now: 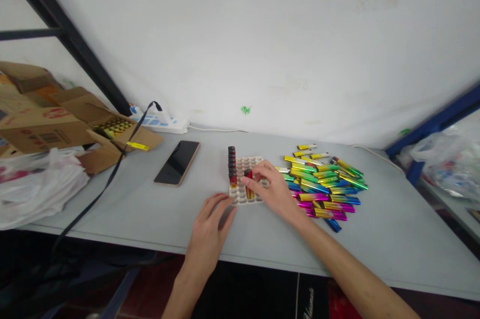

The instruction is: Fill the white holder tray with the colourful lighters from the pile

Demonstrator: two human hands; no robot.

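A pale tray with rows of small holes point(242, 199) lies on the grey table. Several red lighters with black tops point(232, 174) stand in a row along its left side. My right hand point(273, 190) reaches over the tray from the right, with thumb and fingers around a red and yellow lighter point(249, 186) held upright. My left hand point(210, 224) rests at the tray's near left corner, its fingers curved and slightly apart, with nothing in them. Right of the tray is a pile of shiny lighters point(315, 184) in yellow, green, blue and pink.
A phone point(177, 163) lies left of the tray. Farther left are an open cardboard box point(101, 109), a power strip point(165, 123), a black strap point(108, 179) and white plastic bags point(48, 189). A wall borders the table's back.
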